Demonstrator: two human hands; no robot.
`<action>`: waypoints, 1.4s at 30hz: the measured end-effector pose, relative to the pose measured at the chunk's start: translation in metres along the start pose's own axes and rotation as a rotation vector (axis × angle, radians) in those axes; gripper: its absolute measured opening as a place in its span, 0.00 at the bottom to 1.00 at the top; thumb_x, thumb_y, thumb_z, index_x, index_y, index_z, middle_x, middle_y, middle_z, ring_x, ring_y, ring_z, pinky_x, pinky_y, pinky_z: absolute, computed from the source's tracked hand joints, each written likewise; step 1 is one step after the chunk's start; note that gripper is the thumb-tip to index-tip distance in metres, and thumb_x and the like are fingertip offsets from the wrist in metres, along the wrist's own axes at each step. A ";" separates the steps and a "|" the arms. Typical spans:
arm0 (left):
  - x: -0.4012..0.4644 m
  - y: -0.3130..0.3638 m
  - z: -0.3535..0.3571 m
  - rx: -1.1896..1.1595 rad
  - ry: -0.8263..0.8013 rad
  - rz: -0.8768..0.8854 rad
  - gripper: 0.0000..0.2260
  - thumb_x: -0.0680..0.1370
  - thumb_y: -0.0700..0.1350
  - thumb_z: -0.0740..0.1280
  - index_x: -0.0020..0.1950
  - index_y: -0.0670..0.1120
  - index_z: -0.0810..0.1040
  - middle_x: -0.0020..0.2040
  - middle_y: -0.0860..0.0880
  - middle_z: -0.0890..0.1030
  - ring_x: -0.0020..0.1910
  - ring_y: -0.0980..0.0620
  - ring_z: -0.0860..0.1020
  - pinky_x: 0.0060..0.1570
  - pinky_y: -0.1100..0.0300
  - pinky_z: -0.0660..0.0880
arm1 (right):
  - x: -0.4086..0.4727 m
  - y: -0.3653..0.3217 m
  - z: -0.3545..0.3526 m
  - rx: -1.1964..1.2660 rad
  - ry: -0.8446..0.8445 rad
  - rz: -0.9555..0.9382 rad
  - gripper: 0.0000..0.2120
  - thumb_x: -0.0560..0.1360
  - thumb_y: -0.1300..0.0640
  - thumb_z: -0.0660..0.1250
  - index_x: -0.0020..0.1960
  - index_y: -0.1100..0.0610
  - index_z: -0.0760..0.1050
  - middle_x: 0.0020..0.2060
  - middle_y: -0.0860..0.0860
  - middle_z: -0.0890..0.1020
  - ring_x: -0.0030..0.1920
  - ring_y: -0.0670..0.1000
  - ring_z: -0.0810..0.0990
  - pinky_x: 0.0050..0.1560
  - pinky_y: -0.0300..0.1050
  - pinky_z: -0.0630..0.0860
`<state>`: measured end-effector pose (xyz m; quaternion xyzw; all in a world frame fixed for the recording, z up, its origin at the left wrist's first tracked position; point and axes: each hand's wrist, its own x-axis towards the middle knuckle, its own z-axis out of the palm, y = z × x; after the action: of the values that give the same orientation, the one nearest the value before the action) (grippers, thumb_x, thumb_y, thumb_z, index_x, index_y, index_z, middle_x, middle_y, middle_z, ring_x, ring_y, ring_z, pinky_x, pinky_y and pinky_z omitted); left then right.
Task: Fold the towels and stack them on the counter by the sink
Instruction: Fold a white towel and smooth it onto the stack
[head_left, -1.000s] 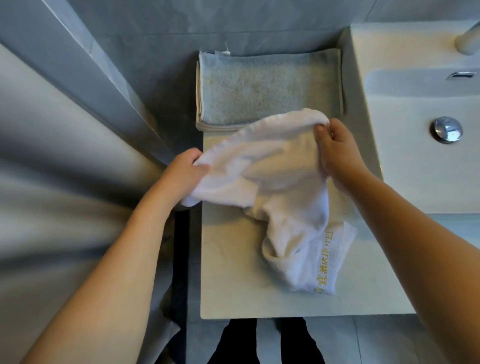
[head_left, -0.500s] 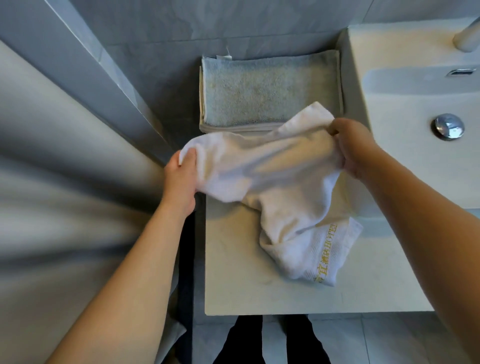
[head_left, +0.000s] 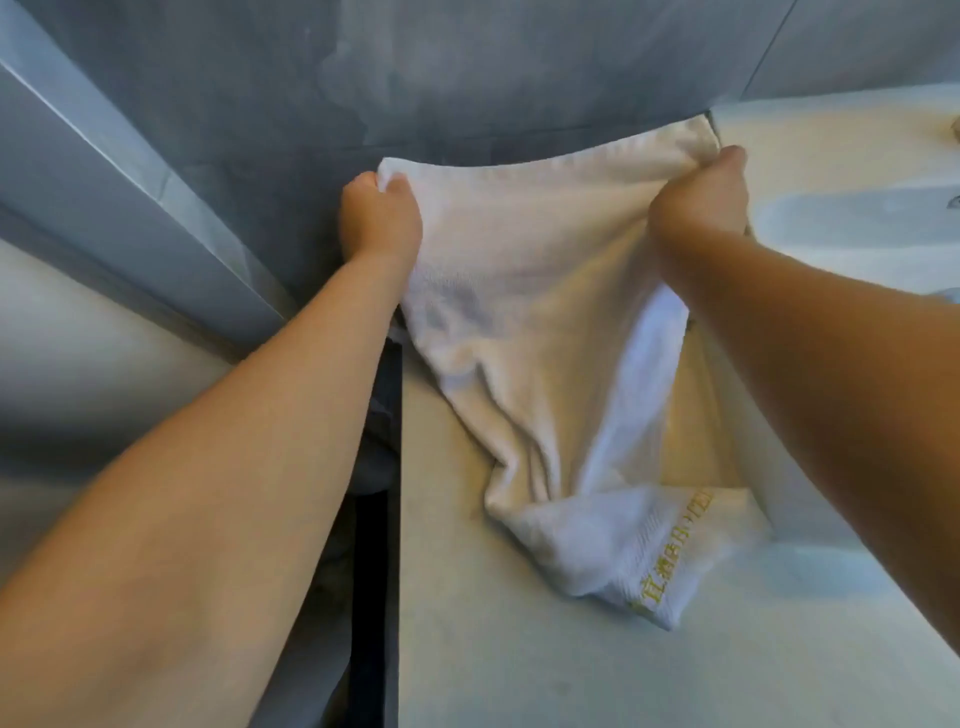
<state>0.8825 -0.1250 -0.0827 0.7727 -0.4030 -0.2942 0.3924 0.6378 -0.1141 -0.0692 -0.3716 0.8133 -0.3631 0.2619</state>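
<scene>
- Nearest, at 6 o'clock, the pale desk (head_left: 467, 649) shows bare stone along its front edge; its left edge drops to a dark gap at 7 o'clock.
- At 5 o'clock the lower end of the white hotel towel (head_left: 545, 322) lies crumpled on the desk, a hem with gold embroidered lettering (head_left: 670, 561) turned up.
- Further off, the towel's top edge is stretched between 2 corners, raised above the desk.
- At 11 o'clock the left hand (head_left: 379, 218) has its grip closed on the left corner; at 1 o'clock the right hand (head_left: 698, 195) pinches the right corner.
- At 2 o'clock the white sink (head_left: 857, 208) adjoins.
- Judged step: spreading the towel before the first fold. Next calls for laying it flat, then bringing edges together evenly.
</scene>
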 end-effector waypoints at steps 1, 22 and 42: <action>0.005 -0.001 0.011 0.127 -0.030 0.056 0.15 0.83 0.47 0.58 0.57 0.37 0.77 0.58 0.40 0.80 0.53 0.41 0.77 0.42 0.59 0.65 | 0.008 0.005 0.005 -0.032 0.077 -0.031 0.17 0.81 0.57 0.48 0.67 0.57 0.65 0.61 0.54 0.74 0.61 0.57 0.73 0.63 0.51 0.66; 0.044 -0.051 0.084 0.520 0.230 0.254 0.18 0.85 0.56 0.52 0.58 0.46 0.75 0.52 0.42 0.83 0.52 0.37 0.81 0.43 0.51 0.68 | 0.055 0.027 0.099 -0.039 0.532 -0.089 0.29 0.66 0.66 0.47 0.65 0.53 0.67 0.59 0.49 0.72 0.62 0.56 0.70 0.67 0.50 0.63; 0.042 -0.051 0.021 -0.008 -0.468 -0.353 0.04 0.81 0.45 0.64 0.48 0.47 0.75 0.50 0.44 0.82 0.47 0.44 0.82 0.47 0.49 0.80 | 0.074 0.080 0.092 -0.798 -0.194 -0.876 0.27 0.80 0.41 0.42 0.78 0.44 0.53 0.78 0.51 0.54 0.78 0.52 0.48 0.75 0.62 0.37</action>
<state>0.9072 -0.1501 -0.1425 0.7403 -0.3409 -0.5297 0.2347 0.6251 -0.1722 -0.1983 -0.7733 0.6304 -0.0681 0.0014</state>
